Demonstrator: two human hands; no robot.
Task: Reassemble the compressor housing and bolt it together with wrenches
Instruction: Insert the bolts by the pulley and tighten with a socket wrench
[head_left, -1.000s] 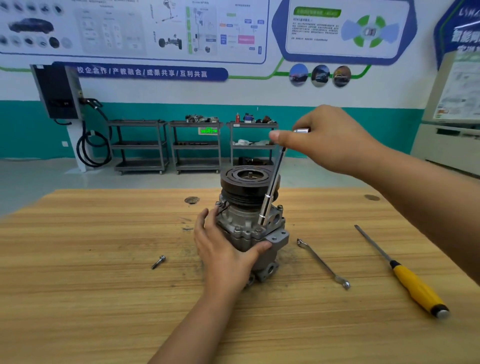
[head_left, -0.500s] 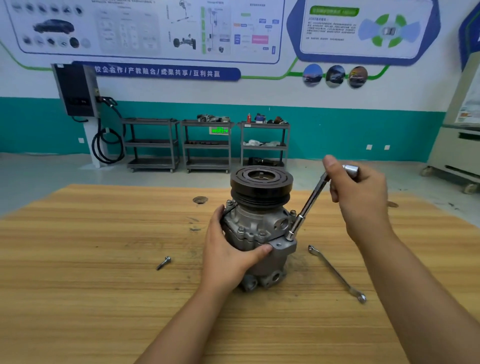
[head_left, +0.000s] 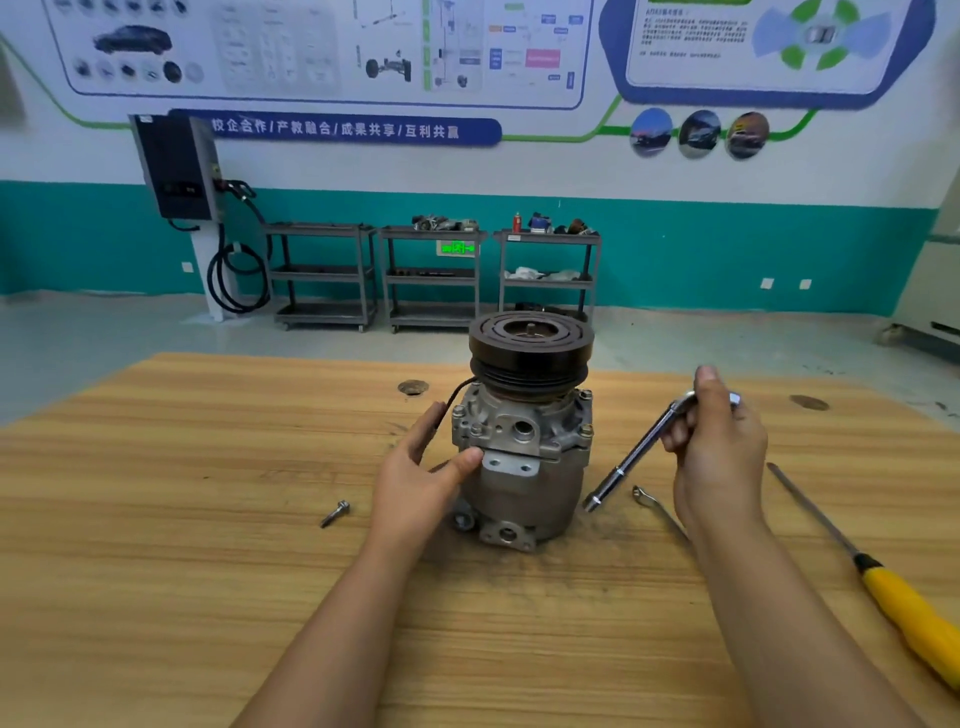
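Beside compressor (head_left: 524, 452), wrench (head_left: 631, 457) apparently in right grip (head_left: 719, 457)

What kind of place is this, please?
Probably a car-repair training workshop. The wall posters show cars and their parts, a charging unit with its cable stands by the wall, and carts hold spare parts.

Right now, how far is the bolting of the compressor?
Done: several bolts sit in the flange of the compressor, which stands upright. In hand: the right hand holds the socket wrench off the housing; the left hand steadies it. Left: one loose bolt lies on the table.
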